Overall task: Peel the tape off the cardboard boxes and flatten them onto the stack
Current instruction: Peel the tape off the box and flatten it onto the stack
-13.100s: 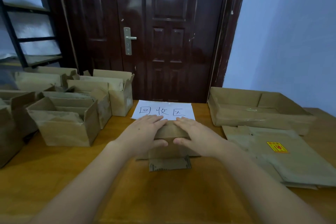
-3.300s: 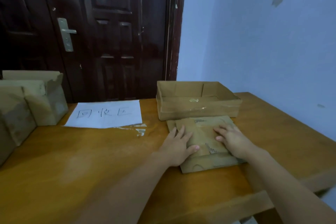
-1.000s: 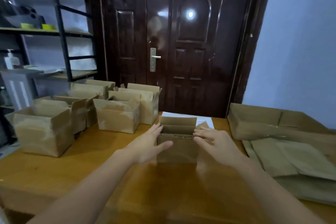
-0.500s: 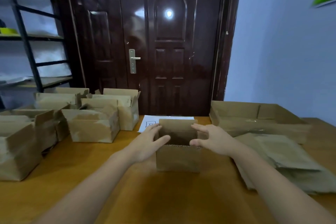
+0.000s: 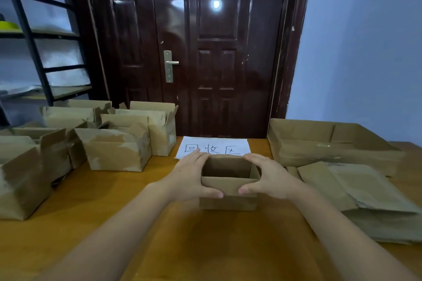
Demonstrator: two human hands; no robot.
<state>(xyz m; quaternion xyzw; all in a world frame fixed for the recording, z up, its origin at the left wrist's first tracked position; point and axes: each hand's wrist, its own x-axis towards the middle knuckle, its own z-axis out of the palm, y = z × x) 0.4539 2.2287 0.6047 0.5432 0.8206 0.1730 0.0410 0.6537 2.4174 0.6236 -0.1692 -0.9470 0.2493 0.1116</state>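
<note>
Now small open box [image 5: 229, 191] upright on counter [image 5: 159, 223], centre, just in front of white paper sign [image 5: 213, 147]. Left hand [image 5: 189, 178] grasps box's left side, thumb curled onto near wall, fingers along far rim. Right hand [image 5: 270, 179] grasps right side same way. Open top, flaps not visible. Flattened stack [image 5: 356, 191] lies at right, near box, not touching. Shallow cardboard tray [image 5: 319, 143] behind stack. Cluster of open boxes [image 5: 114, 146] at left, well apart. Dark door [image 5: 212, 52] behind counter.
</note>
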